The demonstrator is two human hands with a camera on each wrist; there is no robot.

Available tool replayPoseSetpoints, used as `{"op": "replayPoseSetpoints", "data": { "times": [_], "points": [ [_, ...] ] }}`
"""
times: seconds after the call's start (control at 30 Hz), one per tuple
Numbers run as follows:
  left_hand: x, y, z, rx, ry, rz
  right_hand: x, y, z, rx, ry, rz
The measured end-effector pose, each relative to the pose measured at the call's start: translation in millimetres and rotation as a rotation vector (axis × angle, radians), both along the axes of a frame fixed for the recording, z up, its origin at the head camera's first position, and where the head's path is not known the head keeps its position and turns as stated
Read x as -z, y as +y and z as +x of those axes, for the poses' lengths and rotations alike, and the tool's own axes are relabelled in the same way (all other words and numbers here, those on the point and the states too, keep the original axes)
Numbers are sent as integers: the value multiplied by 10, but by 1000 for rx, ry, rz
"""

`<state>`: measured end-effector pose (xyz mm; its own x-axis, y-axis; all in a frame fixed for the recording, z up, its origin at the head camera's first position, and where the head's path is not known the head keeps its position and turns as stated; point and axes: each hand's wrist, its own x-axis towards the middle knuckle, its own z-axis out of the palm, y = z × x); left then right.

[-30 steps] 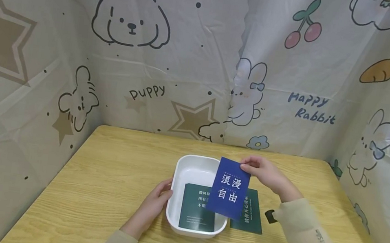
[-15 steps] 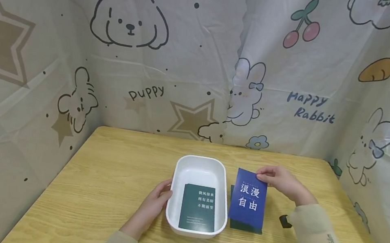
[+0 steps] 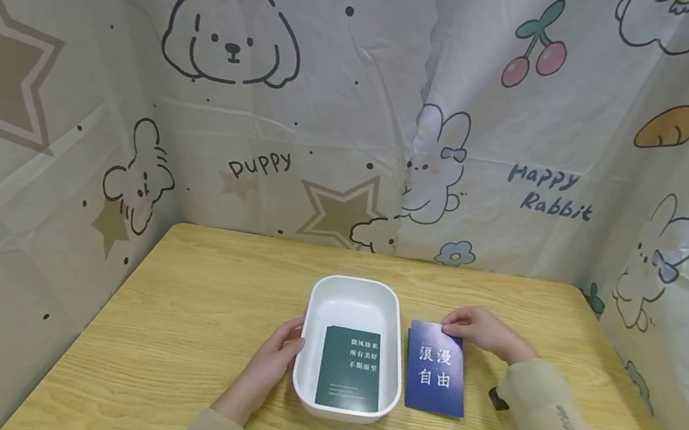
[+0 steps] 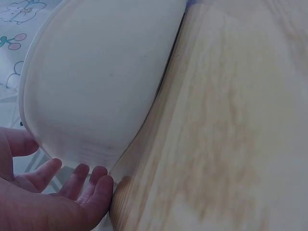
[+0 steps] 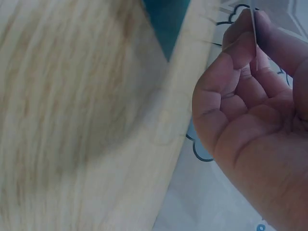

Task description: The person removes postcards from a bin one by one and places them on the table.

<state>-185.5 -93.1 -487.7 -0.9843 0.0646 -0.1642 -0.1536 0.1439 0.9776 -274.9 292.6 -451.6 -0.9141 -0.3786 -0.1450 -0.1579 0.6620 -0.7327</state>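
right hand [image 3: 489,333] pinches blue card [image 3: 438,369] by its far right corner; left hand [image 3: 274,352], fingers relaxed, touches white tray [image 3: 348,306] at left.

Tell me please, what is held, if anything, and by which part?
The right hand pinches the blue card by its top edge, near the right corner. The left hand rests against the white tray.

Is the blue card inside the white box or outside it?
Outside. In the head view, the blue card is beside the white box, on the person's right, and the right hand pinches the card's top edge.
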Motion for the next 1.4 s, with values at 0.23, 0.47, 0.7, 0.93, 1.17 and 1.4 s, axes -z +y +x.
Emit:
{"op": "replayPoseSetpoints", "data": {
  "times": [0.23, 0.47, 0.7, 0.93, 1.17, 1.4],
  "points": [
    [-2, -3, 5, 5, 2, 6, 74, -81, -35, 22, 13, 18],
    [2, -6, 3, 10, 12, 4, 163, -124, -79, 93, 45, 88],
    [38, -4, -16, -1, -6, -7, 228, -177, -75, 126, 99, 158],
    [30, -7, -12, 10, 34, 32, 232, -219, -36, 115, 172, 179],
    [9, -15, 3, 19, 32, 31, 261, -236, -20, 123, 179, 204],
    [16, -19, -4, 20, 33, 31, 269, -267, -19, 137, 160, 218]
  ]
}}
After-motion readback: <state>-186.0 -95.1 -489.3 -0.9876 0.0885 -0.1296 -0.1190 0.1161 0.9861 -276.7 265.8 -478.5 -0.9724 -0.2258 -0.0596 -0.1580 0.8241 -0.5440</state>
